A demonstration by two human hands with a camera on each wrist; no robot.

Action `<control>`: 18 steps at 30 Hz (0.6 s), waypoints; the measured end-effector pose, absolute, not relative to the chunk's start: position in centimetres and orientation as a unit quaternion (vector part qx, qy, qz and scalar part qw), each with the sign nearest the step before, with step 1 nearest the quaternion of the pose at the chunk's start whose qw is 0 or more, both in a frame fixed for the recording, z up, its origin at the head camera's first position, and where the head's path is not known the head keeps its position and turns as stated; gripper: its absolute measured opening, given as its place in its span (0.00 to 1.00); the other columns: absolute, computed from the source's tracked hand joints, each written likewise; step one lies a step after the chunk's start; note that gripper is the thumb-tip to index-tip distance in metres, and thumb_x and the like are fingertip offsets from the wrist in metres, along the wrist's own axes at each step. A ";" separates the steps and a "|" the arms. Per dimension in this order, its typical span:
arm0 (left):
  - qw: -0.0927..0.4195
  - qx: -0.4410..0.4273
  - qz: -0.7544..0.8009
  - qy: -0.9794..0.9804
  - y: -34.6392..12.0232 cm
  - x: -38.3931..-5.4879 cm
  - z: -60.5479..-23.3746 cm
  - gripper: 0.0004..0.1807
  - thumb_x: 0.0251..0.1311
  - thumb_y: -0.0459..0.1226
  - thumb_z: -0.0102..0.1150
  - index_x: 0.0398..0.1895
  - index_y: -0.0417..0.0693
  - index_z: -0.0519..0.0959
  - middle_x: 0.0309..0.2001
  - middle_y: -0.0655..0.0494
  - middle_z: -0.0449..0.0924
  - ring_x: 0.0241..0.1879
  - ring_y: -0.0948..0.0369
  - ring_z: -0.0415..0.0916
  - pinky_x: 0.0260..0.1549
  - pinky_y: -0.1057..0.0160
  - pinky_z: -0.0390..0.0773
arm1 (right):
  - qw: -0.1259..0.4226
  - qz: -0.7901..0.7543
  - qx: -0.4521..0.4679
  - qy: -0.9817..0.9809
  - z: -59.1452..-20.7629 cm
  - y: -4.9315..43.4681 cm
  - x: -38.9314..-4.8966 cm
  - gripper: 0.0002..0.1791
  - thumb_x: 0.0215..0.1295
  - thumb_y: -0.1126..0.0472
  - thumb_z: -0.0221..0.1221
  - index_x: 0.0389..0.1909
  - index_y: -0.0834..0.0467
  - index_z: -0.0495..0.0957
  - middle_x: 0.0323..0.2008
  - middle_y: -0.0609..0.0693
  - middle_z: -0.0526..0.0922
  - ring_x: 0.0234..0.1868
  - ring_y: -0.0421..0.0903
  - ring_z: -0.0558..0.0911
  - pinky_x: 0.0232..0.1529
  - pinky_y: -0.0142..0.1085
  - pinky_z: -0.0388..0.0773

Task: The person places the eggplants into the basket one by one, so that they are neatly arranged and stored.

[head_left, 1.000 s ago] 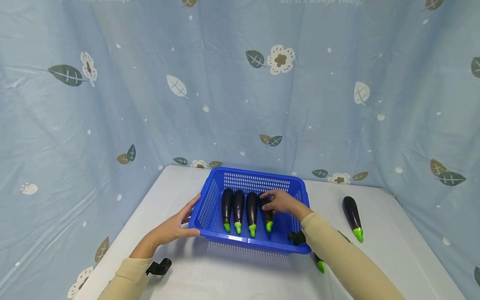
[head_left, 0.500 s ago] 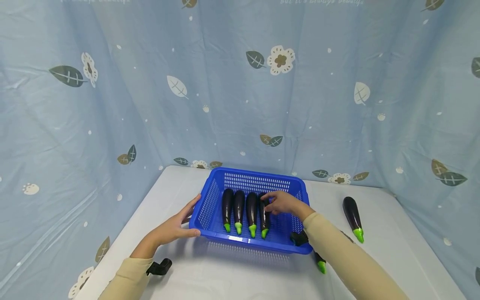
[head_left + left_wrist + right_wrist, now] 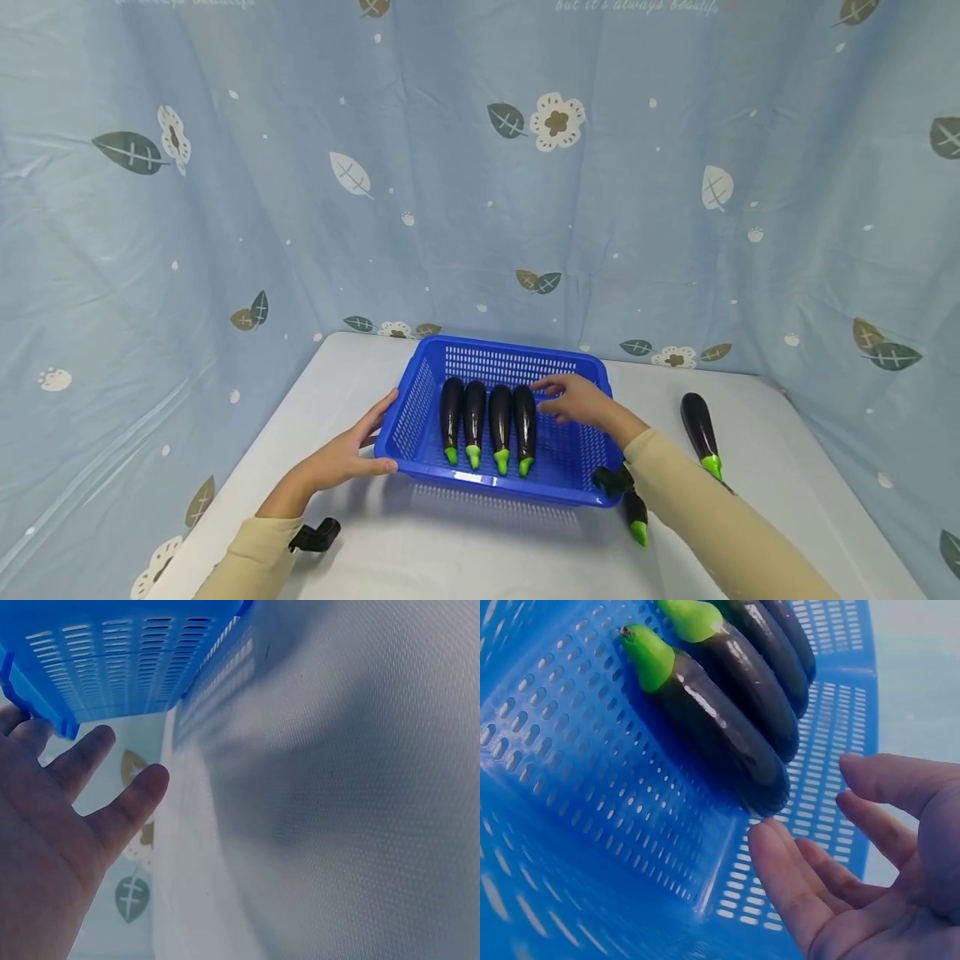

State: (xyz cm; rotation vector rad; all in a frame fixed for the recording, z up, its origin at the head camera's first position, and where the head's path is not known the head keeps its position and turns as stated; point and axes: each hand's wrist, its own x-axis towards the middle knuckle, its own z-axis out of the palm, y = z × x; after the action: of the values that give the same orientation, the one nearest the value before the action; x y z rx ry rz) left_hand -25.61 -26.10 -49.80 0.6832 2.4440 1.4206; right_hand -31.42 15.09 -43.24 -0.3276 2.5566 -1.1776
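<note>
A blue slotted plastic basket (image 3: 510, 343) holds several dark eggplants with green stem ends, lying side by side lengthwise. My right hand (image 3: 579, 402) hovers inside the basket, just right of the rightmost eggplant (image 3: 525, 423). In the right wrist view its fingers are spread and loosely bent near that eggplant's rounded end, with nothing between them. At the basket's left side is my left hand (image 3: 337, 457), its fingers against the outer wall and rim and its thumb by the near left corner. The left wrist view shows those fingers extended and spread.
Outside the basket, one eggplant (image 3: 697, 423) lies on the white tabletop (image 3: 450, 550) at the right. Another eggplant (image 3: 637, 518) lies by the near right corner, partly hidden by my sleeve and the basket. A blue patterned curtain (image 3: 465, 208) hangs behind and at the sides.
The rightmost eggplant in the basket has shifted left, close beside the others. My right hand has let go of it and moved slightly right. The left hand stays at the basket.
</note>
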 end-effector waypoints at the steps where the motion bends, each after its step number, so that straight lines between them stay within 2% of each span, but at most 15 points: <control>1: 0.117 0.233 0.484 0.835 -26.1 -25.6 -49.8 0.60 0.60 0.47 0.71 0.84 0.61 0.38 0.81 0.37 0.39 0.74 0.30 0.50 0.64 0.28 0.62 | 0.151 -0.413 -0.115 0.891 -43.1 15.2 -31.3 0.23 0.70 0.64 0.62 0.65 0.63 0.76 0.62 0.70 0.74 0.51 0.61 0.84 0.46 0.47 0.86; 5: 0.121 0.228 0.486 0.835 -26.1 -25.7 -49.9 0.60 0.60 0.46 0.71 0.84 0.61 0.38 0.81 0.38 0.39 0.74 0.31 0.50 0.64 0.29 0.62 | 0.143 -0.422 -0.118 0.888 -42.9 15.5 -31.1 0.23 0.71 0.63 0.62 0.65 0.63 0.76 0.61 0.69 0.75 0.52 0.61 0.84 0.45 0.44 0.86; 12: 0.117 0.235 0.485 0.834 -26.2 -25.7 -49.9 0.59 0.60 0.46 0.71 0.84 0.61 0.38 0.81 0.37 0.40 0.74 0.30 0.51 0.64 0.29 0.64 | 0.121 -0.438 -0.127 0.882 -42.6 16.3 -31.2 0.23 0.72 0.63 0.60 0.66 0.64 0.75 0.57 0.66 0.80 0.49 0.62 0.85 0.45 0.47 0.86; 18: 0.115 0.238 0.485 0.834 -26.1 -25.7 -49.8 0.60 0.60 0.47 0.71 0.84 0.61 0.38 0.81 0.37 0.40 0.74 0.30 0.51 0.63 0.28 0.63 | 0.115 -0.441 -0.129 0.881 -42.6 17.1 -31.3 0.23 0.74 0.62 0.59 0.67 0.64 0.74 0.59 0.67 0.78 0.50 0.64 0.84 0.45 0.47 0.86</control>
State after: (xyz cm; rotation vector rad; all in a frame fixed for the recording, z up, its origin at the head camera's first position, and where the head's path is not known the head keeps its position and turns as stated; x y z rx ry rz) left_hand -25.67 -26.13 -49.81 0.6987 2.4435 1.4214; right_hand -31.27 17.07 -42.57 -0.3781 2.5821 -1.2919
